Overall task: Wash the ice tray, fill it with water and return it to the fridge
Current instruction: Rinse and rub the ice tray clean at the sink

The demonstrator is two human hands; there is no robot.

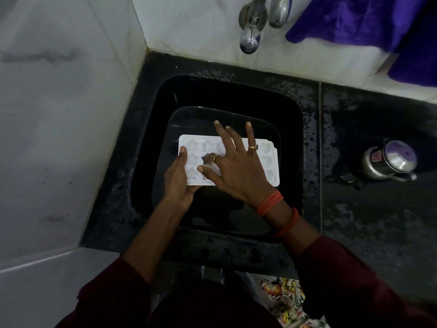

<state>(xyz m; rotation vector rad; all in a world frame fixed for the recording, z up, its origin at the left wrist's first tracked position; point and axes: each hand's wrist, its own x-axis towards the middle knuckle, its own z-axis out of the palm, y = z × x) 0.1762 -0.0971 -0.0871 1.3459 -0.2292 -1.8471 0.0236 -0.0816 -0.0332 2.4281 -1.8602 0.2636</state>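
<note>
A white ice tray (268, 162) with star and heart shaped cells lies level over the black sink (290, 129). My left hand (178, 179) grips its left end, thumb over the rim and fingers curled underneath. My right hand (236, 166) rests flat on top of the tray with fingers spread and straight, the thumb pressing into a cell near the front edge. Two rings show on the right fingers. The chrome tap (249, 39) hangs above the far edge of the sink; no water runs from it.
A dark square basin or plate (189, 117) sits inside the sink under the tray. A steel lidded pot (390, 162) stands on the wet black counter (378, 221) to the right. A purple cloth (366, 22) hangs at the back right. White tiled wall runs along the left.
</note>
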